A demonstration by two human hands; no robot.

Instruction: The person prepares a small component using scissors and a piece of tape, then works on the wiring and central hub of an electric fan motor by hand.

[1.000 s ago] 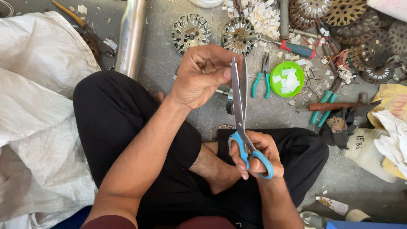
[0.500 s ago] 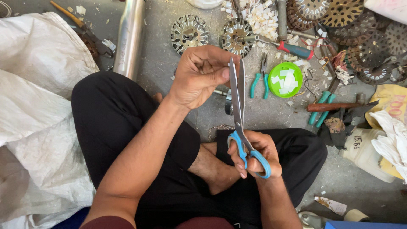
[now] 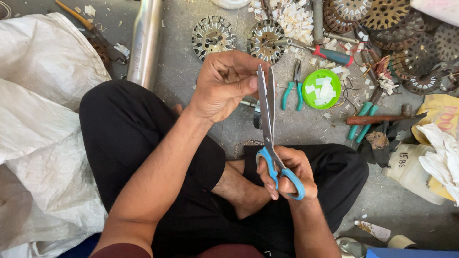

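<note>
I sit cross-legged in black trousers on a grey floor. My right hand [image 3: 291, 174] grips the blue handles of a pair of long steel scissors [image 3: 267, 114], blades pointing away from me and slightly parted. My left hand [image 3: 224, 86] is raised beside the blade tips, thumb and fingers pinched close to them. Whether something thin sits between those fingers is too small to tell.
Round perforated metal discs [image 3: 213, 36] lie ahead and to the far right. A green lid with white slips [image 3: 322, 88], teal-handled pliers [image 3: 292, 91], a red-handled screwdriver [image 3: 330, 53], a metal tube [image 3: 143, 40], white sacks [image 3: 43, 119] left, a plastic can [image 3: 411, 167] right.
The view has shifted slightly. The scissor blades have parted a little, and my left hand stays pinched by their tips.
</note>
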